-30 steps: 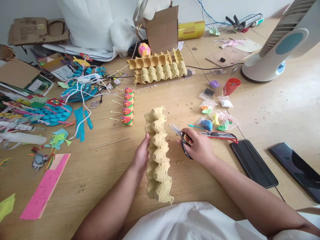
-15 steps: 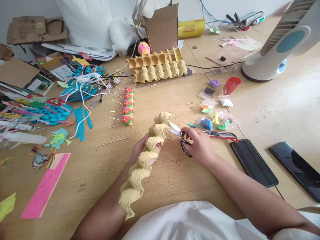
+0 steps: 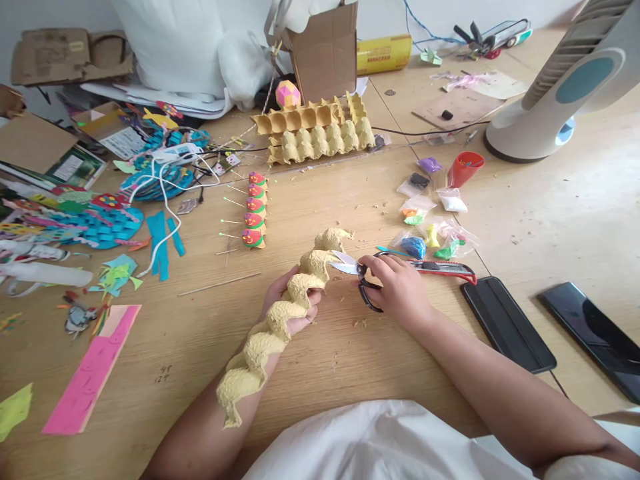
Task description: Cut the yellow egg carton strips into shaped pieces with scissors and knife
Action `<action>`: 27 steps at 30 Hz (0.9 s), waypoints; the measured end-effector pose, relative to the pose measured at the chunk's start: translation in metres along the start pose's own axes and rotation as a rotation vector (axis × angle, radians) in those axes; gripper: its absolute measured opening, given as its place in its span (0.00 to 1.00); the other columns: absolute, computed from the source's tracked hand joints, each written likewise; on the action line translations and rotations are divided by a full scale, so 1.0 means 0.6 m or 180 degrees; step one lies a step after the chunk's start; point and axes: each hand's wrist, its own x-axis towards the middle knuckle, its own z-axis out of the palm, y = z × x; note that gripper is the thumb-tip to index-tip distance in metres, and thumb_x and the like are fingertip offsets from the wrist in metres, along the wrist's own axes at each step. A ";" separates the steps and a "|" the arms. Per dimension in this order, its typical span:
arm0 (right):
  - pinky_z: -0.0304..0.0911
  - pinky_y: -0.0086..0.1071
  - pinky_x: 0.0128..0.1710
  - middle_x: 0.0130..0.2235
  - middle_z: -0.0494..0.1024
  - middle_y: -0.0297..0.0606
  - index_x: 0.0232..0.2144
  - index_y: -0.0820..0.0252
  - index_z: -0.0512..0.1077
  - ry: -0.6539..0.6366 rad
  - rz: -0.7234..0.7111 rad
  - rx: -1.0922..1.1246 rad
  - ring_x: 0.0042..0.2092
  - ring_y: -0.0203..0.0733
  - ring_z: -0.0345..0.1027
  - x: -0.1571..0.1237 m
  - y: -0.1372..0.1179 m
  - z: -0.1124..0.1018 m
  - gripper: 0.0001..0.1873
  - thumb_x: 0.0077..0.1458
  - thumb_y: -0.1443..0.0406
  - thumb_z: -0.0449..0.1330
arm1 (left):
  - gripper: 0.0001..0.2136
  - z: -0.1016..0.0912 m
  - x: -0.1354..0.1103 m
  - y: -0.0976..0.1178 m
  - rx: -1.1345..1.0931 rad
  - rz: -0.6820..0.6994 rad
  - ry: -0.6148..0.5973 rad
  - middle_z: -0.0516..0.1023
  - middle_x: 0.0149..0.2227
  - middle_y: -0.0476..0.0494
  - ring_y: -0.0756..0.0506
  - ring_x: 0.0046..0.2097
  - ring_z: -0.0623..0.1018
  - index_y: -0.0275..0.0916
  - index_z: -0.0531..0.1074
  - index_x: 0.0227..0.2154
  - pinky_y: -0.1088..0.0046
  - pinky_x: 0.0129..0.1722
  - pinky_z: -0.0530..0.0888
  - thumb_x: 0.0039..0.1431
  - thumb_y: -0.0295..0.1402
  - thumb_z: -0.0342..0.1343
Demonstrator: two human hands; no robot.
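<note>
A yellowish egg carton strip [image 3: 269, 319] with several bumps runs diagonally over my left forearm. My left hand [image 3: 303, 317] grips it from beneath, fingertips showing at its right edge. My right hand [image 3: 400, 287] is closed round the black handles of a pair of scissors [image 3: 369, 293]. Their blades are slightly parted and point left, at the strip's right edge near its far end. Just beyond my right hand lies a red utility knife [image 3: 445, 268].
Painted carton caterpillars [image 3: 254, 212] stand left of centre. More egg carton pieces [image 3: 327, 141] lie at the back. Bags of coloured clay [image 3: 413, 247], a red cup [image 3: 465, 169], two phones [image 3: 509, 325] and a white fan [image 3: 545, 113] are on the right. A pink paper strip [image 3: 95, 370] lies left.
The carton strip has turned in my left hand, its near end swinging left and its far end slightly right. The scissors have shifted a little left, closer to its edge.
</note>
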 end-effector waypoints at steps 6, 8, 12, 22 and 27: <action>0.58 0.36 0.42 0.39 0.79 0.42 0.52 0.58 0.70 0.0031 -0.0053 -0.0181 0.41 0.47 0.70 -0.001 0.002 -0.002 0.19 0.64 0.55 0.58 | 0.20 -0.001 -0.002 -0.001 -0.0287 -0.0153 -0.0325 0.78 0.31 0.37 0.56 0.17 0.64 0.33 0.76 0.40 0.85 0.12 0.60 0.71 0.38 0.39; 0.58 0.36 0.42 0.39 0.79 0.41 0.52 0.58 0.71 0.0029 -0.0079 -0.0221 0.41 0.47 0.70 -0.001 0.002 -0.004 0.18 0.64 0.55 0.58 | 0.20 0.000 -0.003 0.001 -0.0347 -0.0205 -0.0345 0.77 0.31 0.37 0.57 0.17 0.64 0.32 0.76 0.42 0.86 0.12 0.60 0.71 0.38 0.39; 0.58 0.36 0.41 0.39 0.80 0.41 0.50 0.58 0.71 0.0005 -0.0122 -0.0281 0.41 0.46 0.71 -0.001 0.002 -0.009 0.16 0.64 0.57 0.59 | 0.22 0.000 -0.005 0.005 -0.0362 -0.0274 -0.0368 0.77 0.31 0.36 0.57 0.17 0.65 0.31 0.76 0.40 0.86 0.12 0.60 0.71 0.38 0.39; 0.55 0.35 0.38 0.38 0.80 0.42 0.51 0.57 0.72 -0.0013 -0.0217 -0.0561 0.40 0.46 0.69 -0.001 -0.001 -0.023 0.15 0.65 0.60 0.58 | 0.21 -0.002 -0.008 0.009 -0.0408 -0.0306 -0.0483 0.77 0.31 0.36 0.57 0.17 0.66 0.31 0.75 0.38 0.87 0.12 0.61 0.71 0.39 0.40; 0.55 0.36 0.38 0.39 0.80 0.42 0.51 0.58 0.72 -0.0002 -0.0188 -0.0656 0.41 0.46 0.69 -0.001 -0.004 -0.027 0.15 0.64 0.61 0.58 | 0.18 0.001 -0.008 0.009 -0.0510 -0.0379 -0.0440 0.77 0.31 0.36 0.57 0.17 0.67 0.32 0.74 0.43 0.88 0.12 0.61 0.71 0.37 0.40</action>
